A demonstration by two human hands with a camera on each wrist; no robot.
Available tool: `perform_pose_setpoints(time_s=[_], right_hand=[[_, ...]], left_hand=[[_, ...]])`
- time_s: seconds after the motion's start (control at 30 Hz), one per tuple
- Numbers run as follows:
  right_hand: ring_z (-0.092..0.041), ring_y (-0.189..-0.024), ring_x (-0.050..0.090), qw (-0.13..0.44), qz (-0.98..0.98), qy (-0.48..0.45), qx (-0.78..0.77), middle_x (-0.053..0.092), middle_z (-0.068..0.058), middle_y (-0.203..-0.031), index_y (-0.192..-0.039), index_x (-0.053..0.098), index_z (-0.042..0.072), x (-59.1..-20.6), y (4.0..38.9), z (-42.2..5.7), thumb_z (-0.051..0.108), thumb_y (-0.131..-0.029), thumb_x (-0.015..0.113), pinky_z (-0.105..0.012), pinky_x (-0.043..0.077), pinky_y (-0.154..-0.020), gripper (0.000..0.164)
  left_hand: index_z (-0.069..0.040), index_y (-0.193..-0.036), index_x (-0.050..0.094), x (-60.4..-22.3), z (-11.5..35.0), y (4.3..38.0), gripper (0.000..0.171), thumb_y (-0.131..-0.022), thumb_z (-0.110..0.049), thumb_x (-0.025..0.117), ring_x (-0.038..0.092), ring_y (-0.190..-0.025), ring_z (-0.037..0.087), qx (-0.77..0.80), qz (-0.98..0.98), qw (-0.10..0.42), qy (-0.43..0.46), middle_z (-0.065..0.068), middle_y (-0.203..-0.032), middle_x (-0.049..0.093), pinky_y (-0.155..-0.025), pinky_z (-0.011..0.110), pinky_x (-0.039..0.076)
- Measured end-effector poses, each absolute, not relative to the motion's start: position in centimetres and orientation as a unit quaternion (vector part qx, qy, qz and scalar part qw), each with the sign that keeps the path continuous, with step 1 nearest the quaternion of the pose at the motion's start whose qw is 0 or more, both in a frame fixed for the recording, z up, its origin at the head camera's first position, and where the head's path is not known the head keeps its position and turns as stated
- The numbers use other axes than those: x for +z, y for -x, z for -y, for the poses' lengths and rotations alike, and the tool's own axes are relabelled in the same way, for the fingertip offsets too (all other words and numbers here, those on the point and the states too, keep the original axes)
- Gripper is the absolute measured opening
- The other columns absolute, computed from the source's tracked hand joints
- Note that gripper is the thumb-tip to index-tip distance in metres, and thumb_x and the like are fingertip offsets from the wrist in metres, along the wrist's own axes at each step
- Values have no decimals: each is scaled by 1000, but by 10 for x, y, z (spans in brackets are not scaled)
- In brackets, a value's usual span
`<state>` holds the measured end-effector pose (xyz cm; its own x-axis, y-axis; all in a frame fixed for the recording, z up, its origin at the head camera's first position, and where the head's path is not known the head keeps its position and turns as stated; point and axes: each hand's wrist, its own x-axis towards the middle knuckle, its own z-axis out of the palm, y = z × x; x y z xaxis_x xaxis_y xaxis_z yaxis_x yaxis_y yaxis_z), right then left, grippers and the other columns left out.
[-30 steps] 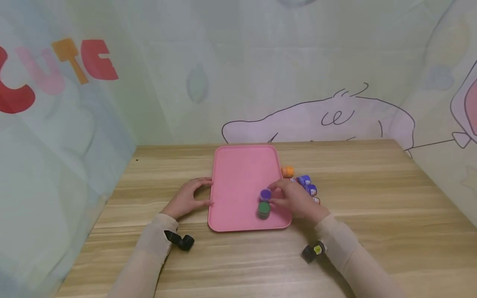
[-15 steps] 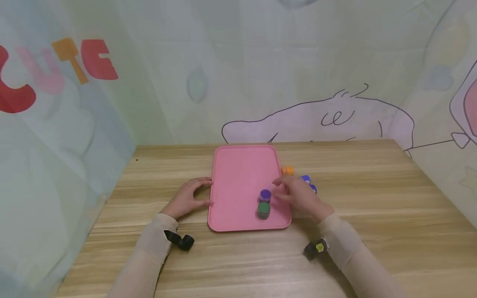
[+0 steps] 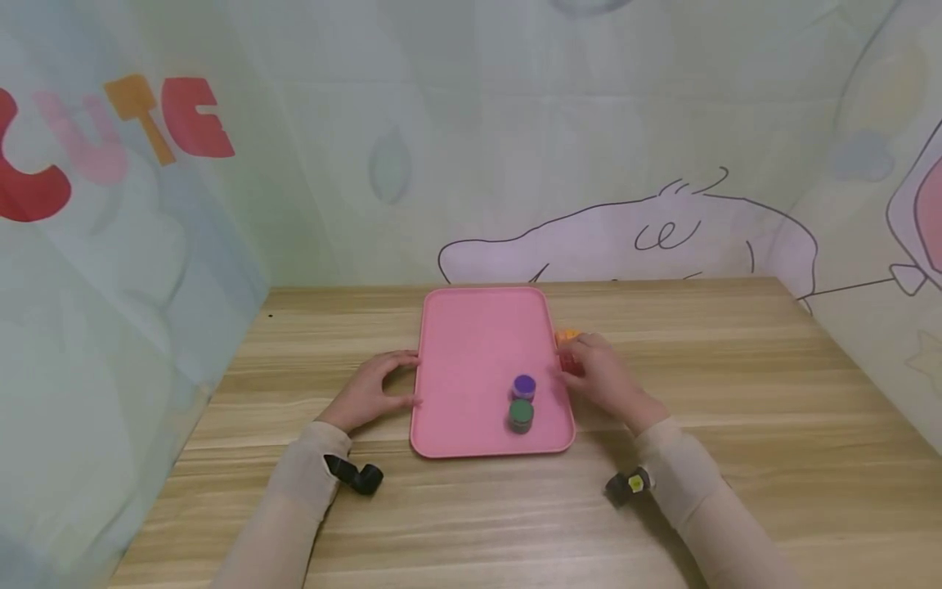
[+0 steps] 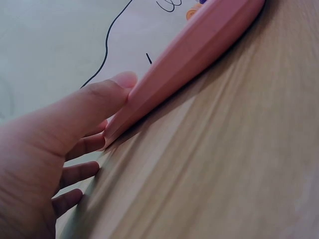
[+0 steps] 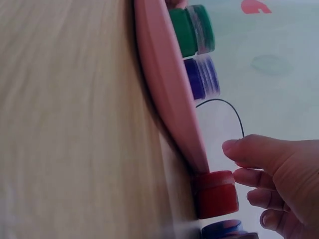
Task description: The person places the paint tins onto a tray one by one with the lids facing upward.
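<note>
My left hand (image 3: 368, 394) lies at the left edge of a pink tray (image 3: 478, 327), with thumb and fingertips touching its rim. In the left wrist view the thumb (image 4: 107, 94) meets the tray wall and the other fingers spread beside it. Beyond the tray's right edge, my right hand (image 3: 607, 383) hovers with relaxed fingers and holds nothing. The right wrist view shows its fingertips close to a small red jar (image 5: 217, 194), which sits against the tray's outer side. A purple-lidded jar (image 3: 524, 386) and a green-lidded jar (image 3: 521, 415) stand upright on the tray, side by side.
An orange jar (image 3: 566, 336) lies beside the tray's right rim, partly behind the right hand. A blue jar (image 5: 223, 229) is near the red one; the hand hides it in the head view. The wooden table (image 3: 478, 523) meets a printed cloth backdrop (image 3: 331, 164).
My right hand has let go of the purple-lidded jar and moved right, off the tray, to beside the loose jars. The left hand has not moved.
</note>
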<state>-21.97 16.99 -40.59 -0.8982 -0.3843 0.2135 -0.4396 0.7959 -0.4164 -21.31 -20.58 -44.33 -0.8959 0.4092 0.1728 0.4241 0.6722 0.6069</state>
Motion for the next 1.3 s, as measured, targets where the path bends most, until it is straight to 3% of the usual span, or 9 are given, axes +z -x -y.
perform_pose_setpoints(time_s=[0.53,1.3], right_hand=[[-26,-102,54,70,961,-204,174,62,-11,-108,-118,66,9,-407,221,-178,16,-81,77,-41,55,-89,39],[-24,-100,55,94,964,-232,91,63,-10,-109,-121,65,8,-415,227,-179,19,-81,78,-38,54,-89,44]], left_hand=[[-10,-130,59,-444,206,213,61,-79,-36,79,44,-134,36,-336,913,14,232,12,-142,52,-113,54,33],[-11,-130,59,-445,205,212,61,-78,-38,78,44,-134,36,-331,917,14,225,12,-142,52,-113,54,33]])
